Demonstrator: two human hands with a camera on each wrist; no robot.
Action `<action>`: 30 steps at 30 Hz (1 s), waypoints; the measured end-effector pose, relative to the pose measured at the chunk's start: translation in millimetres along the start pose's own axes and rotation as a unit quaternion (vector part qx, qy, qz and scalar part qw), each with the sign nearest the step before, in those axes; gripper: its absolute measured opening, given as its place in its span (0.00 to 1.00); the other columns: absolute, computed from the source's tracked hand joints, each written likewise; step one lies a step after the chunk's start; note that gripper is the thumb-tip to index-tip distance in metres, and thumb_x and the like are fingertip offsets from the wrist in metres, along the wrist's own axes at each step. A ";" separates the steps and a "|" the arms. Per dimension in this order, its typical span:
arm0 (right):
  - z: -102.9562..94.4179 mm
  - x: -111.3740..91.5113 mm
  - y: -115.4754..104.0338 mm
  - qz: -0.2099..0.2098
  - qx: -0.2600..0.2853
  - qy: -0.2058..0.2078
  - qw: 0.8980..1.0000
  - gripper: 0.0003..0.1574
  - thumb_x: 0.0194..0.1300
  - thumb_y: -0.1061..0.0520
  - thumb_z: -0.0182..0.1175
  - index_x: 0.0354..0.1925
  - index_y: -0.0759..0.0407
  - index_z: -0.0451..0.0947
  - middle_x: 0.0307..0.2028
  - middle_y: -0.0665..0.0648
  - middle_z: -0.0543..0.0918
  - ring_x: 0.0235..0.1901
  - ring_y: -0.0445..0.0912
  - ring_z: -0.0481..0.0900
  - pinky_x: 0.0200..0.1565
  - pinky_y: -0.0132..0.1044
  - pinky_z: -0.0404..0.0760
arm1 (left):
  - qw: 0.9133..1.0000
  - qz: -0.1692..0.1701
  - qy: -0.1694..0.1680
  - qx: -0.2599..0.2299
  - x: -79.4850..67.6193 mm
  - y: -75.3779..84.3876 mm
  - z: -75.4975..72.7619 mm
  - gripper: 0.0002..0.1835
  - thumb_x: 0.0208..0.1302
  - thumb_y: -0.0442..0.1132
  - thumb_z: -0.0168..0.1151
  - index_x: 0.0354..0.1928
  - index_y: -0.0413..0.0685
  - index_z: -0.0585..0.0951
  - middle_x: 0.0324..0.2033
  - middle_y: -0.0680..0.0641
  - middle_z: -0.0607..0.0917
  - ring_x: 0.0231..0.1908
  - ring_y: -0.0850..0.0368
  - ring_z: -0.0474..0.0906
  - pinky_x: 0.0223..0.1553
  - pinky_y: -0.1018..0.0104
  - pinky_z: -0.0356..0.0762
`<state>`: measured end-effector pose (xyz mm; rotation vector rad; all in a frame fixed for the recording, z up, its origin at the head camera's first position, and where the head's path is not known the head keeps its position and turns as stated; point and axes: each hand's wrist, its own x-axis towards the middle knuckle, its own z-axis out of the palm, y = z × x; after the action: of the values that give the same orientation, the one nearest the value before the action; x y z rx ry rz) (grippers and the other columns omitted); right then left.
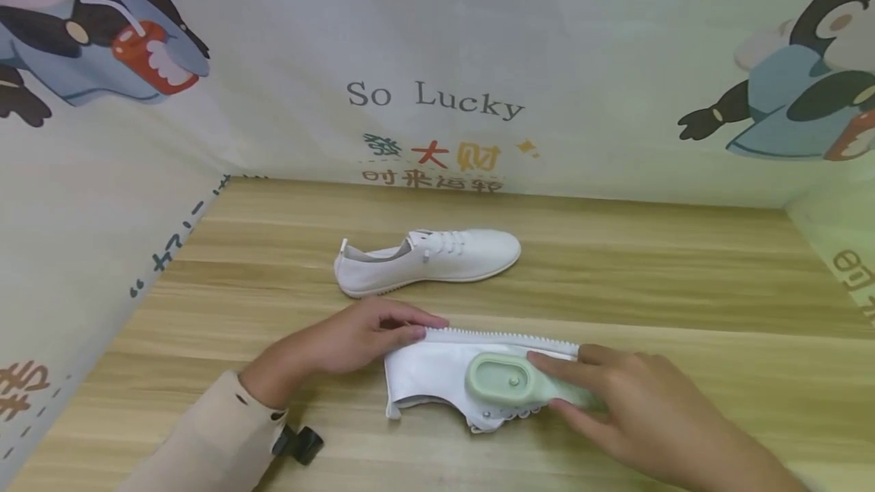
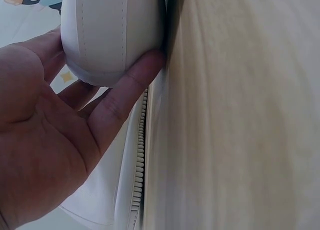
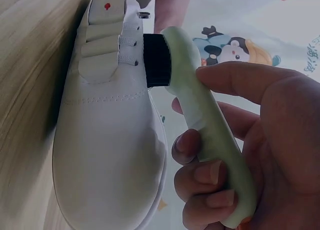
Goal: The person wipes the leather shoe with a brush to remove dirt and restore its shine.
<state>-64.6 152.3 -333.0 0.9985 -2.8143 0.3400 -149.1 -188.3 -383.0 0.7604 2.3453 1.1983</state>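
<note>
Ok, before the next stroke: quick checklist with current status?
1. Left grip on the heel of the near white lace-up shoe: ok, thumb and fingers around it.
2. Right grip on the green-handled brush: ok, fingers curled round the handle.
3. Black bristles on the upper: ok, meeting it beside the lacing.
4. Near shoe laid on its side, sole toward the far white shoe: ok.
5. Far shoe clear of the brush: ok, upright and apart.
6. Upper clean under the brush head: cannot tell, the brush covers it.
</note>
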 end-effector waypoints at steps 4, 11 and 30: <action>0.9 0.2 -0.4 0.001 0.002 -0.004 1.000 0.28 0.65 0.40 0.66 0.62 0.33 0.77 0.29 0.40 0.77 0.21 0.29 0.62 0.26 0.29 0.69 | 1.000 -0.003 0.000 0.001 -0.5 -0.1 0.2 0.16 0.74 0.43 0.56 0.59 0.65 0.82 0.58 0.58 0.83 0.58 0.64 0.77 0.61 0.64 0.73; 1.3 0.9 -0.5 0.014 -0.030 0.005 0.999 0.29 0.65 0.40 0.66 0.63 0.32 0.76 0.39 0.48 0.86 0.30 0.40 0.84 0.32 0.38 0.82 | 1.000 -0.003 -0.001 0.002 1.2 0.4 -1.2 0.16 0.75 0.44 0.56 0.60 0.67 0.81 0.59 0.58 0.83 0.61 0.62 0.76 0.62 0.62 0.72; 2.9 1.0 0.2 0.026 -0.034 0.024 0.999 0.28 0.65 0.42 0.66 0.63 0.35 0.77 0.38 0.48 0.85 0.22 0.30 0.69 0.26 0.33 0.74 | 1.000 -0.011 0.004 0.008 2.2 -2.4 2.4 0.16 0.75 0.44 0.55 0.60 0.67 0.82 0.59 0.58 0.83 0.56 0.64 0.77 0.59 0.63 0.74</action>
<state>-65.7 151.0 -335.7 0.8942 -2.7927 0.2690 -150.1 -186.7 -386.6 0.7346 2.3662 1.1760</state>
